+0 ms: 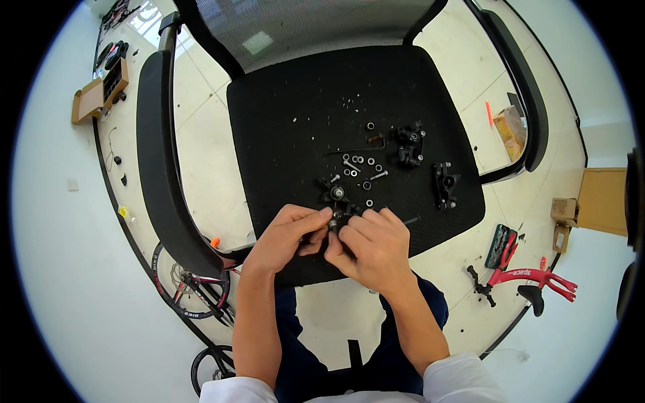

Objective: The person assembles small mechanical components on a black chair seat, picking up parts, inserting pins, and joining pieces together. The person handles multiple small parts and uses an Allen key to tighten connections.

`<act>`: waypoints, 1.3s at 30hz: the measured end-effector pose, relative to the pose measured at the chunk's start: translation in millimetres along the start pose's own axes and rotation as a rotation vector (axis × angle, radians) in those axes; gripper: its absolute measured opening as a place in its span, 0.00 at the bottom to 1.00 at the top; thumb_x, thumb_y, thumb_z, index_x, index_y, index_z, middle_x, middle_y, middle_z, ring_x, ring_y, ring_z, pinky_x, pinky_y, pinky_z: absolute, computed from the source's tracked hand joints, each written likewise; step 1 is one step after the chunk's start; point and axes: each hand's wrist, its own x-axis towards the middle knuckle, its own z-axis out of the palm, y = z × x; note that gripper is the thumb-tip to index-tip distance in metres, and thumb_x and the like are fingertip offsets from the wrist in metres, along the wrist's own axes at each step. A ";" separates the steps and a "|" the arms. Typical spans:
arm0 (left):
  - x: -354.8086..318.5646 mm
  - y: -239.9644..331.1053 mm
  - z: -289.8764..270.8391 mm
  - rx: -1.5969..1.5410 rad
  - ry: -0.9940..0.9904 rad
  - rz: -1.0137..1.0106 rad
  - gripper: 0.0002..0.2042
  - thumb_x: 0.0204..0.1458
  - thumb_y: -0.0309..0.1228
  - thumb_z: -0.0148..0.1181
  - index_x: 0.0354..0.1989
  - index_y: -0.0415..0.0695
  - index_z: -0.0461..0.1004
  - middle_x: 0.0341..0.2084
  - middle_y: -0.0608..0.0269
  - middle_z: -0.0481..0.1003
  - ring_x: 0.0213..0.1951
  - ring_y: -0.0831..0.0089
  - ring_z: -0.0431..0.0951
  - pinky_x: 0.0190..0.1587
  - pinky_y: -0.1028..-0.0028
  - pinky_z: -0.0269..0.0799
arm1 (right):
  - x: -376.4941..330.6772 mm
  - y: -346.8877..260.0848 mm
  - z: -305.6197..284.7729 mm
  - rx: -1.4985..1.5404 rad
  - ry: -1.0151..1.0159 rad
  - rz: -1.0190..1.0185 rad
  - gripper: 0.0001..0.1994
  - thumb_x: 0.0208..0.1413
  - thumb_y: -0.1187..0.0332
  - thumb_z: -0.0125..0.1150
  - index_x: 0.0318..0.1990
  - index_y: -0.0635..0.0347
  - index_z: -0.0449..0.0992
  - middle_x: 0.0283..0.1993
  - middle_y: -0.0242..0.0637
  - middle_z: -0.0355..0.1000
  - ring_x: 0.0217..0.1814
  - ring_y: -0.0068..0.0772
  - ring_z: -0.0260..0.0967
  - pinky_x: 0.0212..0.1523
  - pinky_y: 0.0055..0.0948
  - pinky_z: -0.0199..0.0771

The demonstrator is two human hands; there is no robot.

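Observation:
My left hand (290, 234) and my right hand (373, 246) meet over the front part of a black chair seat (289, 161). Both are closed, with fingertips pinched together around a small black-and-silver mechanical part that looks like a bicycle disc brake caliper (336, 193). Its lower portion is covered by my fingers. Just beyond it lie several silver bolts (379, 174), nuts and washers (361, 160). A thin black hex key (356, 150) rests behind them. To the right sit two more black calipers, one farther back (410, 144) and one near the seat's right edge (445, 185).
Armrests flank the seat at left (156, 148) and right (517, 87). On the floor are a bicycle wheel (168, 289) at left, a red bike frame (527, 277) at right, an open cardboard box (91, 101) at far left and small boxes (564, 211) at right.

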 end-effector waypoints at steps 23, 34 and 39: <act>6.4 -7.9 -5.6 -0.026 0.411 0.182 0.15 0.67 0.39 0.47 0.35 0.39 0.69 0.15 0.77 0.55 0.14 0.87 0.54 0.16 0.81 0.46 | -15.1 24.1 -21.7 0.212 0.065 0.439 0.11 0.46 0.74 0.64 0.18 0.61 0.68 0.18 0.35 0.61 0.22 0.38 0.58 0.24 0.34 0.58; 27.5 -17.7 23.6 0.060 0.408 0.486 0.11 0.60 0.21 0.57 0.49 0.32 0.75 0.35 0.57 0.78 0.38 0.75 0.79 0.43 0.76 0.78 | -0.6 60.9 -28.0 0.121 0.138 0.603 0.05 0.50 0.75 0.67 0.33 0.66 0.80 0.32 0.34 0.76 0.32 0.28 0.72 0.34 0.25 0.72; 42.7 -23.5 51.0 0.345 0.457 0.651 0.08 0.49 0.17 0.64 0.39 0.36 0.81 0.35 0.56 0.81 0.36 0.73 0.82 0.43 0.77 0.76 | 1.3 40.1 -10.4 0.956 -0.029 0.938 0.10 0.58 0.73 0.66 0.43 0.71 0.79 0.34 0.36 0.78 0.32 0.19 0.75 0.36 0.18 0.75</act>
